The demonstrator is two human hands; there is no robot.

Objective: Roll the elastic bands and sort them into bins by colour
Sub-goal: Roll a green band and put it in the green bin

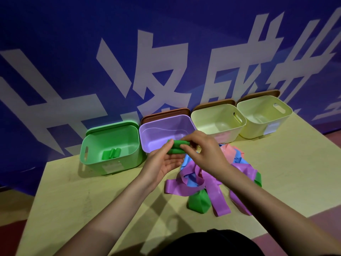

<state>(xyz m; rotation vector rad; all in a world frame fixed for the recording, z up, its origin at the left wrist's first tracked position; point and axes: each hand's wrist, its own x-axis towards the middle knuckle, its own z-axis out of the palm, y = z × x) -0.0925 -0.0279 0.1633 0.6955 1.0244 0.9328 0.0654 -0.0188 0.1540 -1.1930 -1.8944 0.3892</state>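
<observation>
A rolled green band (177, 147) is held above the table, just in front of the purple bin (167, 131). My left hand (164, 159) holds its left end, palm up. My right hand (201, 146) pinches its right end from above. The green bin (110, 146) at the left holds one rolled green band (111, 153). A loose pile of bands lies under my right forearm: purple (212, 193), blue (190, 177), pink (228, 149) and green (198, 203).
Two pale yellow bins (218, 120) (263, 116) stand to the right of the purple one, along the table's far edge. Brown lids (166, 112) lean behind the bins. A blue banner wall rises behind. The yellow tabletop (92, 191) ends at left and right.
</observation>
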